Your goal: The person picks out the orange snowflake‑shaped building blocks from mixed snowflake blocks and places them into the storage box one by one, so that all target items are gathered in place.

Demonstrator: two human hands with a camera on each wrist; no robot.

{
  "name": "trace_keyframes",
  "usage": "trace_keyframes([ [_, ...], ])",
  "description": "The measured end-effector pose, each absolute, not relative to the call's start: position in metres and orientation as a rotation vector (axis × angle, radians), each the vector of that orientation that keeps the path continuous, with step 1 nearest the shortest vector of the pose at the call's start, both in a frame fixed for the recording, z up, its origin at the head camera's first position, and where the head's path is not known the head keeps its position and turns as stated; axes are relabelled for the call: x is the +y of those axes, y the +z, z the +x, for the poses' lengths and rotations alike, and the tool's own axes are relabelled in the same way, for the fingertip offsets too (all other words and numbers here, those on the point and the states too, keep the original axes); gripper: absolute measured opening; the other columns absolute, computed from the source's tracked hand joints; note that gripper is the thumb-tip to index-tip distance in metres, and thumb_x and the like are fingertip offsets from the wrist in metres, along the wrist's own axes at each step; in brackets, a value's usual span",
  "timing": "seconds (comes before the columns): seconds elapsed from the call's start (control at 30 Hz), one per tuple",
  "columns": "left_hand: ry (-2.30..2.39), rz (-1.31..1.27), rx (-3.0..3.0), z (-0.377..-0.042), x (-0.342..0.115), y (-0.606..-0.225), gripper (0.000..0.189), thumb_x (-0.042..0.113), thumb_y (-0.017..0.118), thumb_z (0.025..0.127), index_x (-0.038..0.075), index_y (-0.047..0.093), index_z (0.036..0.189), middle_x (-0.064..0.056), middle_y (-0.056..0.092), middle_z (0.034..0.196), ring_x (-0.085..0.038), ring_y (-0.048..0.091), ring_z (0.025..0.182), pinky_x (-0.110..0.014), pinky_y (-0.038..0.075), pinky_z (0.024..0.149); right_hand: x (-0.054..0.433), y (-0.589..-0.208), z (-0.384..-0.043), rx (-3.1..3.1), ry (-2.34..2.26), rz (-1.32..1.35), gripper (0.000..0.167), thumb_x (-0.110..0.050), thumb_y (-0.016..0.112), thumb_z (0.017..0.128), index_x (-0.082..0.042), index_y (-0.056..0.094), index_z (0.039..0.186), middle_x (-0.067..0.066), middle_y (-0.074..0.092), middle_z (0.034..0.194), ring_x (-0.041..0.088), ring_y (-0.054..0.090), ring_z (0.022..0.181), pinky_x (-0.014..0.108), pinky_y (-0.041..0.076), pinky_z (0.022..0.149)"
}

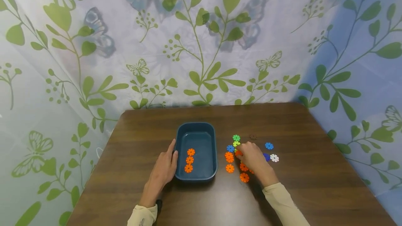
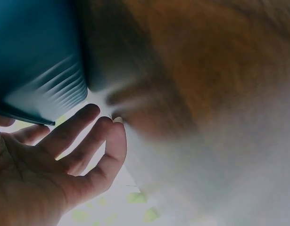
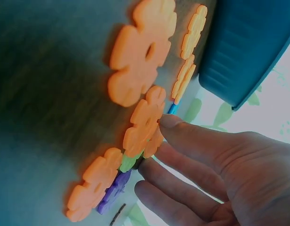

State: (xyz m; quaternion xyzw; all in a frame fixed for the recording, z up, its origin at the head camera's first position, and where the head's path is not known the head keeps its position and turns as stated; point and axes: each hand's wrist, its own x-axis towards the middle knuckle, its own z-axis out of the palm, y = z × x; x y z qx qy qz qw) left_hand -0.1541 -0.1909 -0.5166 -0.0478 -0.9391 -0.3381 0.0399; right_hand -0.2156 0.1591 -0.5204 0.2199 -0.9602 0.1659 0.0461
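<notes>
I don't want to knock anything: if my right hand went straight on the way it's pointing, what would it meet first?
Most likely the orange disc right at the tips of your right hand; they may already touch, since depth is unclear there.

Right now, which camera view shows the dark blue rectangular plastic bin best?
The head view: the bin shows nearly whole, inside and rim, holding three orange notched plastic discs. The left wrist view shows only part of its ridged outside; the right wrist view, part of its outside.
</notes>
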Motion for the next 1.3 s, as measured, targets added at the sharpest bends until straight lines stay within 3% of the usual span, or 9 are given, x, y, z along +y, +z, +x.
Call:
trace_keyframes([
  [0.37,-1.056,-0.141,-2.88,-0.1536,-0.1904,-0.5205,0.057,0.019,0.05,0.116,0.005,0.033,0.169,0.001,0.044,0.07,-0.011,0.051,0.061,-0.039,0.051,0.08,0.1566,-0.523,-0.2139,-2.938,0.438,0.683,0.016,-0.002,0.09,0.085,-0.005,0.074,0.083,0.0,0.056,0.063,0.013,0.048,0.054,0.027,0.047,0.055],
  [0.73,-1.054,-0.128,-2.869,-0.1534,-0.1903,-0.5218,0.057,0.019,0.049,0.116,0.004,0.033,0.169,0.0,0.047,0.075,-0.014,0.056,0.072,-0.043,0.053,0.086,0.1576,-0.5204,-0.2144,-2.933,0.467,0.728,0.016,0.002,0.087,0.088,-0.003,0.072,0.082,0.001,0.055,0.063,0.012,0.048,0.053,0.024,0.047,0.053],
  [1.3,-1.034,-0.192,-2.825,-0.1525,-0.1903,-0.5203,0.054,0.013,0.05,0.115,-0.001,0.036,0.166,0.004,0.04,0.067,-0.01,0.048,0.06,-0.039,0.05,0.078,0.1643,-0.5221,-0.2181,-2.888,0.639,0.685,0.017,0.012,0.079,0.088,-0.001,0.072,0.08,-0.001,0.049,0.06,0.011,0.044,0.05,0.022,0.038,0.049],
])
